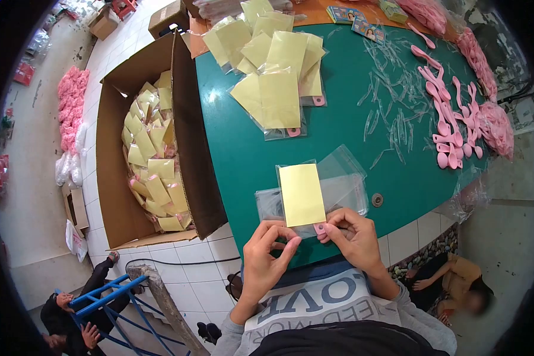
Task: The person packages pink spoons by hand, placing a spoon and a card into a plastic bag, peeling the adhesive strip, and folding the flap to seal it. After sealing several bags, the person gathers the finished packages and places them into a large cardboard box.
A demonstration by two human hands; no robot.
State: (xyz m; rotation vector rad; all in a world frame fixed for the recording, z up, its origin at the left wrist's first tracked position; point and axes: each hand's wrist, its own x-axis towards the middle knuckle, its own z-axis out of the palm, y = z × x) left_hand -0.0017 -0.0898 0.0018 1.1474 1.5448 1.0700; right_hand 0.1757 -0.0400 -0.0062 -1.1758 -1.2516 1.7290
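Watching from beside the table [249, 148]: both hands are at the near edge, on one packet [299, 231].

Packet = clear bag w/ yellow card [301, 194] inside. The end of a pink spoon [319, 228] shows below the card. It lies roughly flat, bottom edge at the hands, partly over a small pile of empty clear bags [345, 178].

Left hand [269, 249]: fingers clenched, thumb + forefinger pinching the packet's lower left corner.
Right hand [351, 234]: fingers closed on the lower right corner, right at the spoon end. Both hands are grasping the same packet.

Surroundings:
- Finished packets [276, 89] are heaped on the far side of the table, approx. a dozen, overlapping.
- Loose pink spoons [451, 127] lie in a row at the right, well apart from the hands.
- Clear plastic strips [391, 101] are scattered between the heap and the spoons.
- A small round fitting [377, 200] is set in the tabletop, just right of the empty bags.
- An open cardboard box [110, 166] stands on the floor against the table's left side, filled w/ the same yellow packets.
- A pink heap [71, 101] lies on the floor beyond the box.
- One person sits by a blue frame [101, 299] at lower left; another person [451, 279] is on the floor at lower right.
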